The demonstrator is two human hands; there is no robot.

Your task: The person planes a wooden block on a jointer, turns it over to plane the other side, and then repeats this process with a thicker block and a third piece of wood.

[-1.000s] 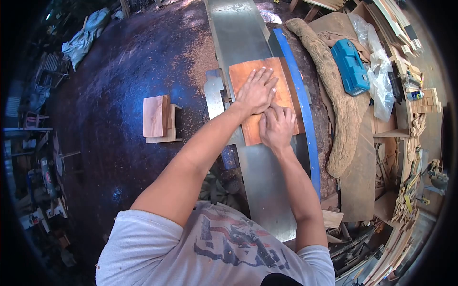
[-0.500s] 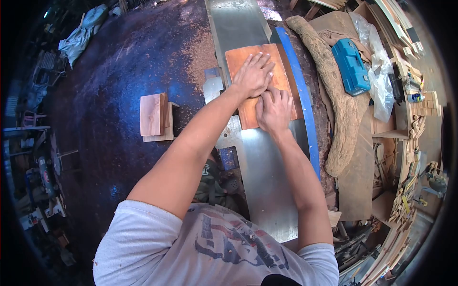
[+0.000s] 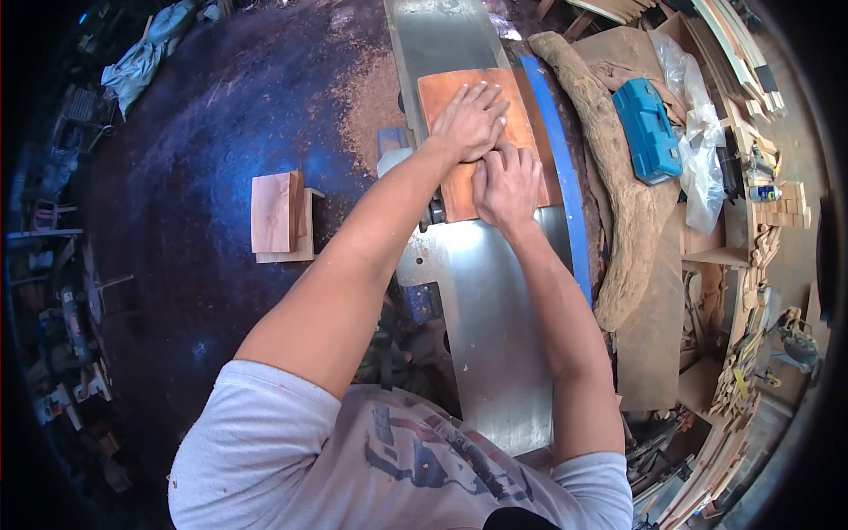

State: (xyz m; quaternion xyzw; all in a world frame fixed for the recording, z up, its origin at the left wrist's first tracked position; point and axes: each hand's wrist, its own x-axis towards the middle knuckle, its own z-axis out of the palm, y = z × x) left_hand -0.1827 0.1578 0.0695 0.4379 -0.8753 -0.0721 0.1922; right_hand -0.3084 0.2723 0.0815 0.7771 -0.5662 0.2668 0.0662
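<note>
A reddish-brown wooden board (image 3: 459, 196) lies flat on the metal bed (image 3: 495, 291) of a jointer. My left hand (image 3: 470, 124) rests on the board's top face, fingers stretched out and pointing away from me. Just behind it, my right hand (image 3: 508, 185) presses on the nearer part of the board with bent fingers; its fingertips are partly hidden. Both hands meet near the thumbs. Along the board's right side runs the jointer's fence (image 3: 563, 168), with a blue top edge. The cutter is hidden under the board.
Cut wood blocks (image 3: 274, 212) sit on the left over the dark floor (image 3: 177, 291). Wood shavings (image 3: 371, 106) lie left of the machine. To the right are a long rough log (image 3: 618, 168), a blue tool case (image 3: 647, 131), clear plastic (image 3: 704, 168) and shelves of wood scraps.
The board has slid away from me along the jointer bed, with both hands still pressed on it. My view has shifted slightly.
</note>
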